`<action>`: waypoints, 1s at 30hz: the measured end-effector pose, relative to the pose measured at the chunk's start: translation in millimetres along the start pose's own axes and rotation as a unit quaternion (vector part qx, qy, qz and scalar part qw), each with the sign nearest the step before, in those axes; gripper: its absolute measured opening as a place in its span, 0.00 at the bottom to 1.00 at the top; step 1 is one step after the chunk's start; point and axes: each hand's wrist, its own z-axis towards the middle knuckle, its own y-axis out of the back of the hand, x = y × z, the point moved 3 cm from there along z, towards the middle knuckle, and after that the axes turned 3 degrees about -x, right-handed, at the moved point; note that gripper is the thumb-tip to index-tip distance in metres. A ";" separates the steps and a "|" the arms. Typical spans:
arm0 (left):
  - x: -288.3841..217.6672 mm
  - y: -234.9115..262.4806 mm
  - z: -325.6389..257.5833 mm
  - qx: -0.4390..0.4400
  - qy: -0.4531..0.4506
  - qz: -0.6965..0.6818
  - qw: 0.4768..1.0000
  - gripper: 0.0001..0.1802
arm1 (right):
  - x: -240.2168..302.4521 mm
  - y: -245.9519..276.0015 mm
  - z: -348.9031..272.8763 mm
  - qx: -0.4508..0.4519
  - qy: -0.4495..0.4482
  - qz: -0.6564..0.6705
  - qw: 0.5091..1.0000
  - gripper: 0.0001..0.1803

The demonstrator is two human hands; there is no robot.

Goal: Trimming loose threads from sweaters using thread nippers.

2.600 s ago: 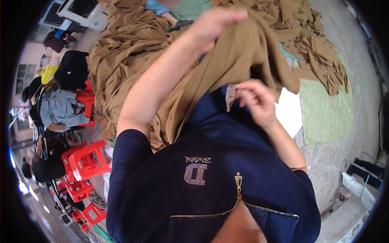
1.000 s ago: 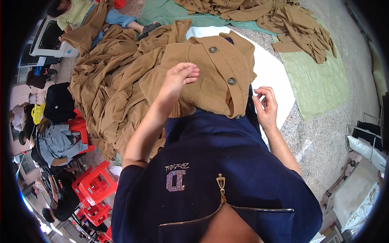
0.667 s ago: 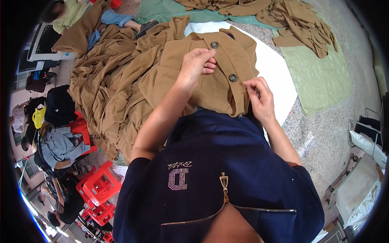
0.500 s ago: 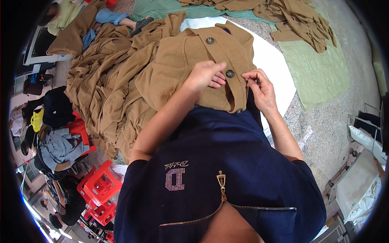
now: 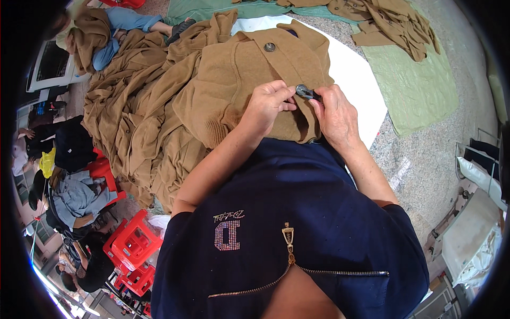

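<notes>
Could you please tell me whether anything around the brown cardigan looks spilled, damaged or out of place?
Nothing looks spilled or plainly damaged. The heap of brown garments to the left looks untidy, crumpled and overlapping rather than folded. The brown cardigan in front of the person shows no visible tear.

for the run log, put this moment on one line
left hand: fingertips beside button | right hand: holds dark tool at button | garment: spread in front | brown pile: left

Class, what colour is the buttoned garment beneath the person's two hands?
The garment is a plain camel brown, best seen in the head view.
</notes>
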 end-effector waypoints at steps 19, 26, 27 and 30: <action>5.9 0.3 1.2 -0.010 -0.002 -0.040 0.999 0.07 | 1.7 -13.9 -3.5 -0.054 0.029 -0.035 0.998 0.10; 6.7 -4.0 -1.6 -0.011 0.006 -0.058 0.998 0.08 | -10.9 -13.9 -7.6 -0.065 -0.093 0.101 0.988 0.07; 2.3 -7.9 -3.8 -0.010 0.008 -0.058 0.998 0.08 | -16.0 -12.0 -9.9 -0.049 -0.126 0.128 0.983 0.07; -10.2 -26.2 -23.2 0.015 0.119 0.131 0.984 0.11 | -28.7 -9.4 -19.5 -0.058 -0.199 0.213 0.955 0.08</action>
